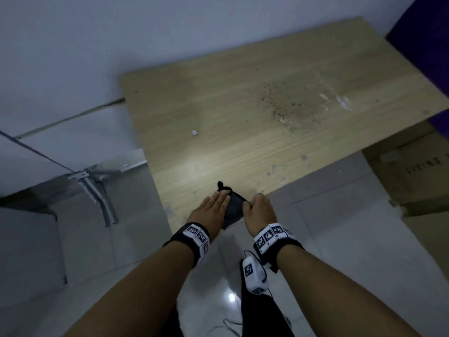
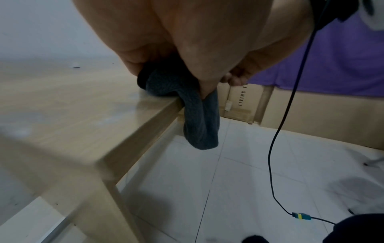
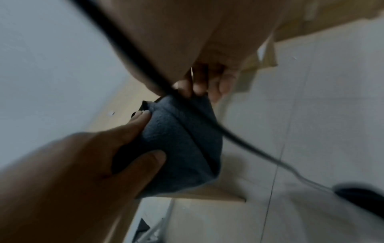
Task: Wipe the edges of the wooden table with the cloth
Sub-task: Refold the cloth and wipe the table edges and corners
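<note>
The light wooden table (image 1: 243,113) has a dark grey cloth (image 1: 233,207) draped over its near edge, by the near corner. My left hand (image 1: 215,203) lies flat on the cloth with straight fingers and presses it onto the tabletop. Just right of it, my right hand (image 1: 256,206) pinches the cloth's right border with curled fingers. In the left wrist view the cloth (image 2: 199,125) hangs down past the table edge (image 2: 149,131) under my palm. In the right wrist view the cloth (image 3: 182,148) lies under the left hand (image 3: 87,164), with the right fingertips (image 3: 199,85) on its far end.
Dark crumbs and a stain (image 1: 286,110) mark the middle of the tabletop, and a small white scrap (image 1: 194,133) lies left of them. A cardboard box (image 1: 418,176) and purple fabric (image 1: 425,32) stand to the right. A metal frame (image 1: 97,188) is on the left. A cable (image 2: 276,148) dangles over the tiled floor.
</note>
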